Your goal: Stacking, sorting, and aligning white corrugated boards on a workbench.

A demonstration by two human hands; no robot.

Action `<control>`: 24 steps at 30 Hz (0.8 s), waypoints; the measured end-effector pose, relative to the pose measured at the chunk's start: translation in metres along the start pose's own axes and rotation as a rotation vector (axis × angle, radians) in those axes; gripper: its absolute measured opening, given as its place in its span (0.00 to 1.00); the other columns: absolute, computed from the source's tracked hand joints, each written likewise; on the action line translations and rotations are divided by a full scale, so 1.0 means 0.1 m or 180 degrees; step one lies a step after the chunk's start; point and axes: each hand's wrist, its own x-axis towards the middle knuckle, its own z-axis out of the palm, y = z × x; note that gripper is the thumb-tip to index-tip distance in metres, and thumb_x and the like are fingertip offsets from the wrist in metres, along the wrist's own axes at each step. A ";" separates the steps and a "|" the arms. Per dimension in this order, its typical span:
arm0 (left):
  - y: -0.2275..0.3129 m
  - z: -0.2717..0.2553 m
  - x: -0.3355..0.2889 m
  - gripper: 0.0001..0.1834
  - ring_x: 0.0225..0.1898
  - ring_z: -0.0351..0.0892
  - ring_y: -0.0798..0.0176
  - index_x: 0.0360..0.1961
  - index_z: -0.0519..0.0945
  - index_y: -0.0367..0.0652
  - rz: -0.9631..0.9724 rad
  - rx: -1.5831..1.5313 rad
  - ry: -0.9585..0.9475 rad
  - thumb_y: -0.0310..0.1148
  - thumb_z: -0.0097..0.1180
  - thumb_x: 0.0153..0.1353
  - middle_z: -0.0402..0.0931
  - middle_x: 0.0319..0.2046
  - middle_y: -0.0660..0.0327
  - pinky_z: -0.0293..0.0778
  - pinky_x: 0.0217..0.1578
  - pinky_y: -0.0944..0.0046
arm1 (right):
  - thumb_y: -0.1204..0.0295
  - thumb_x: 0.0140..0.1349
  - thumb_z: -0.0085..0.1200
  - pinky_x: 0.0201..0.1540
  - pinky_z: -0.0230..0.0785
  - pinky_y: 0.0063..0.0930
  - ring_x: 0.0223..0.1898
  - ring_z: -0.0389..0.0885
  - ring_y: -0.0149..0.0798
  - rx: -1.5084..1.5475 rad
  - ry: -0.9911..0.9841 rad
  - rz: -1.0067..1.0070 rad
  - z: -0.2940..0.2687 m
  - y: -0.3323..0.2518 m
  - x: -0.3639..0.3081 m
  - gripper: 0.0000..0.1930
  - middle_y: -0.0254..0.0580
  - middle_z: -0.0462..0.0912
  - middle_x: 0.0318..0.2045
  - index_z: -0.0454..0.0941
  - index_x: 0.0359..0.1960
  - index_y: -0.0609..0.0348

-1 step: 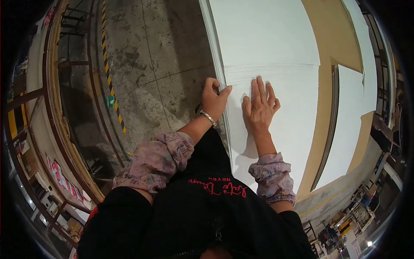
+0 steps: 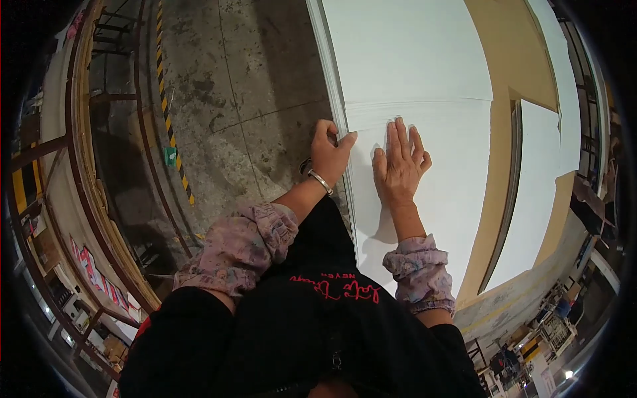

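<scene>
Both your hands are keeping the same places as in the earlier frame, and you are showing no clear shift of arms, body or sheet between the two views. Your left hand (image 2: 332,151) is sitting at the left edge of the white sheet (image 2: 441,189), its thumb lying over the border while its fingers are curling in just outside; whether they are pinching the edge from below, you cannot tell from this angle. Your right hand (image 2: 401,169) is lying palm down on the white surface, its index and middle fingers stretching forward side by side, its ring finger standing slightly apart, its little finger bending outward and its thumb spreading off to the left. That sheet is lying in front of you and to your right, a seam running across it just ahead of your right fingertips, its left border showing thin parallel lines. Beyond its right side, brown board (image 2: 521,50) is showing, and farther right a narrower white piece (image 2: 527,192) is lying beside a dark curved strip (image 2: 507,199). You are wearing a silver bracelet (image 2: 321,180) on your left wrist and patterned sleeve covers (image 2: 419,268) on both forearms, over black clothing (image 2: 292,338). To your left, black-and-yellow tape (image 2: 166,109) is running along the concrete floor (image 2: 229,73), a small green patch (image 2: 170,156) lying just beside it, and a brown metal frame (image 2: 71,126) is standing farther left.
</scene>
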 end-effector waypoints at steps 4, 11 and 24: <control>-0.04 0.00 0.00 0.19 0.22 0.59 0.69 0.29 0.64 0.43 -0.0002 -0.0238 -0.0024 0.33 0.65 0.47 0.61 0.22 0.67 0.63 0.24 0.66 | 0.58 0.62 0.42 0.60 0.41 0.44 0.65 0.53 0.43 0.0047 0.0032 -0.0011 0.01 0.01 0.00 0.26 0.30 0.62 0.64 0.63 0.62 0.48; -0.01 -0.05 -0.02 0.17 0.21 0.57 0.75 0.30 0.65 0.43 -0.0025 -0.0301 -0.0243 0.32 0.65 0.49 0.60 0.21 0.70 0.60 0.22 0.71 | 0.59 0.62 0.43 0.61 0.40 0.44 0.66 0.53 0.43 0.0054 -0.0001 0.0029 0.02 0.03 -0.01 0.26 0.29 0.62 0.64 0.63 0.63 0.48; 0.03 -0.05 0.01 0.16 0.19 0.56 0.76 0.28 0.64 0.43 0.0000 -0.0401 -0.0255 0.30 0.63 0.50 0.60 0.19 0.71 0.59 0.20 0.72 | 0.60 0.62 0.42 0.61 0.40 0.42 0.66 0.53 0.41 0.0021 0.0072 -0.0002 0.03 0.03 -0.01 0.25 0.28 0.62 0.65 0.63 0.63 0.46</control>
